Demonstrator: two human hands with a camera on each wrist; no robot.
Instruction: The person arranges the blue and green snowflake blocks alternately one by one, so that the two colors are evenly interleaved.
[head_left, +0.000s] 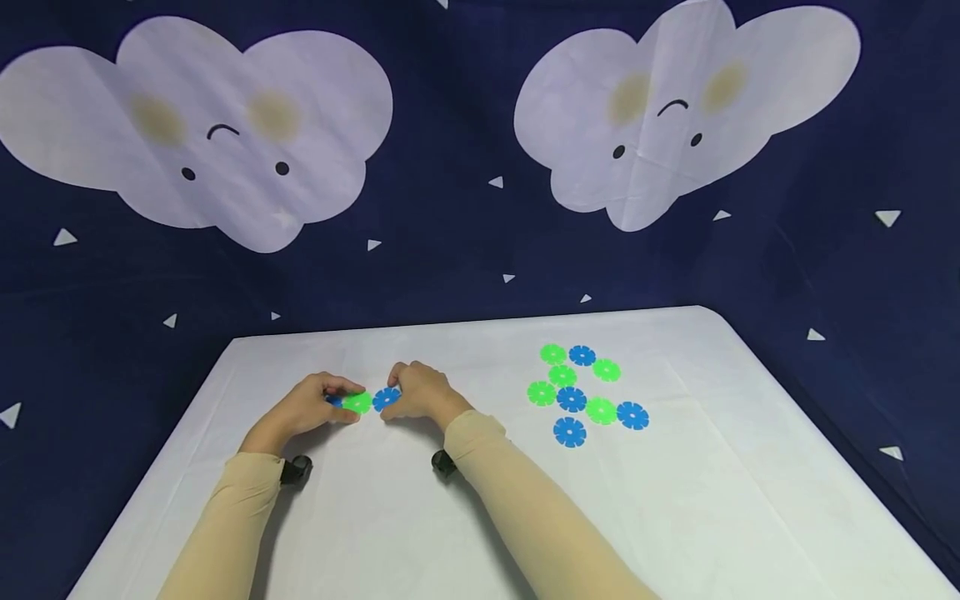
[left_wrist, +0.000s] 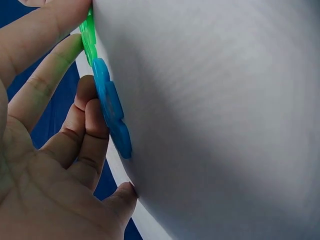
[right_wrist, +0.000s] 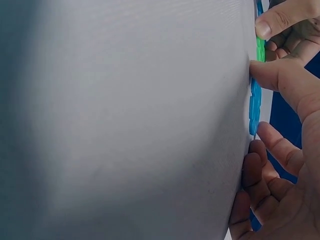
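A short flat row of notched plastic discs lies on the white table [head_left: 465,517] between my hands: a green disc [head_left: 357,403] in the middle, a blue disc [head_left: 386,397] on its right, and a bit of another blue disc [head_left: 333,402] on its left. My left hand [head_left: 341,398] pinches the green disc [left_wrist: 89,35], its curled fingers against the left blue disc [left_wrist: 112,110]. My right hand [head_left: 396,396] pinches the right blue disc [right_wrist: 255,107], with its thumb where that disc meets the green disc [right_wrist: 260,50]. Whether the discs are slotted together is hidden.
Several loose green and blue discs [head_left: 585,392] lie flat in a cluster on the right half of the table. A dark blue backdrop with white cloud shapes [head_left: 225,125] hangs behind the table's far edge.
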